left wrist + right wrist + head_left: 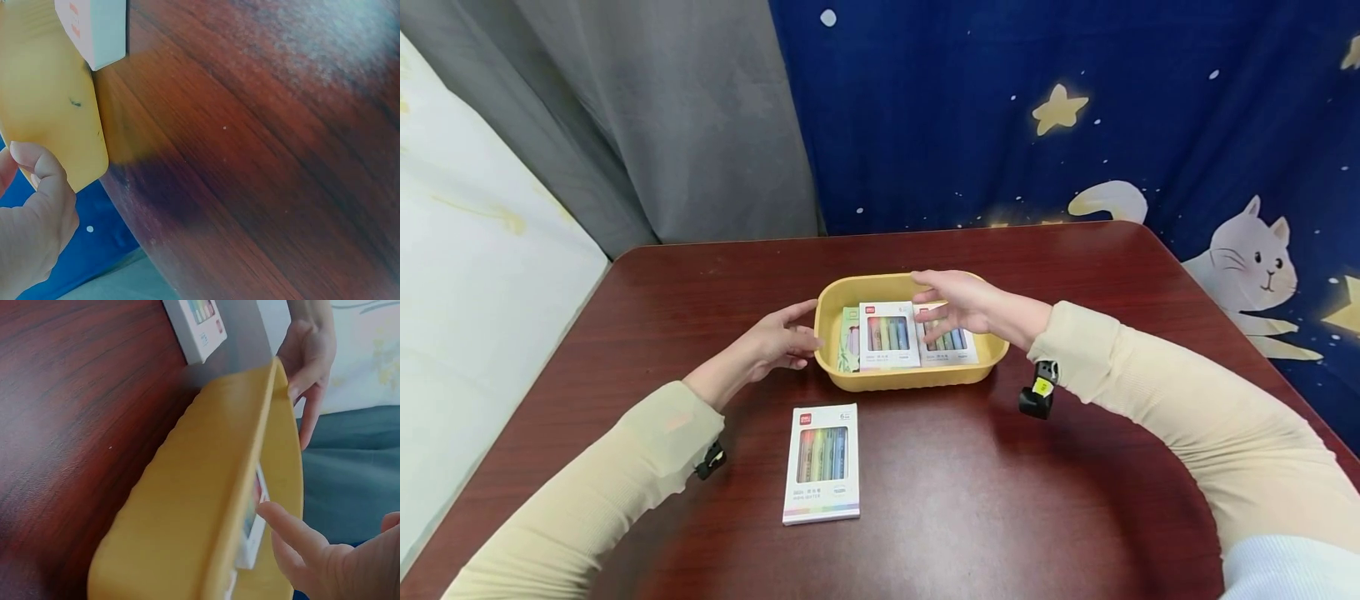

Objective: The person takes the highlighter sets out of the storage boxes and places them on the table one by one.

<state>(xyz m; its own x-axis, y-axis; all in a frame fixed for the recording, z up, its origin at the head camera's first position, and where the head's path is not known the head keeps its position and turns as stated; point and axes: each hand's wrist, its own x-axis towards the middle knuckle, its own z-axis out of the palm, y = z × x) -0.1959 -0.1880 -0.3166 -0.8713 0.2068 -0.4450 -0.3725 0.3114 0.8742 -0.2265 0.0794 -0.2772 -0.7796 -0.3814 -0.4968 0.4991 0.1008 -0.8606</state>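
Observation:
A yellow basket (880, 382) stands near the middle of the table with highlighter boxes inside. My left hand (778, 342) is at its left end, thumb and fingers spread against the rim. Over the basket's right half reaches my right hand (958, 304), fingers loosely extended and nothing gripped. Its fingers partly cover the right white highlighter box (951, 354). Beside that box lies another white highlighter box (890, 337), overlapping a green box (848, 354) at the left. In the right wrist view, a fingertip (269, 510) is right at the edge of a white box (251, 540).
A further white highlighter box (822, 467) lies face up on the dark red wooden table (970, 492), in front of the basket. Behind the table's far edge hang a grey curtain (700, 125) and a blue starry curtain (925, 108).

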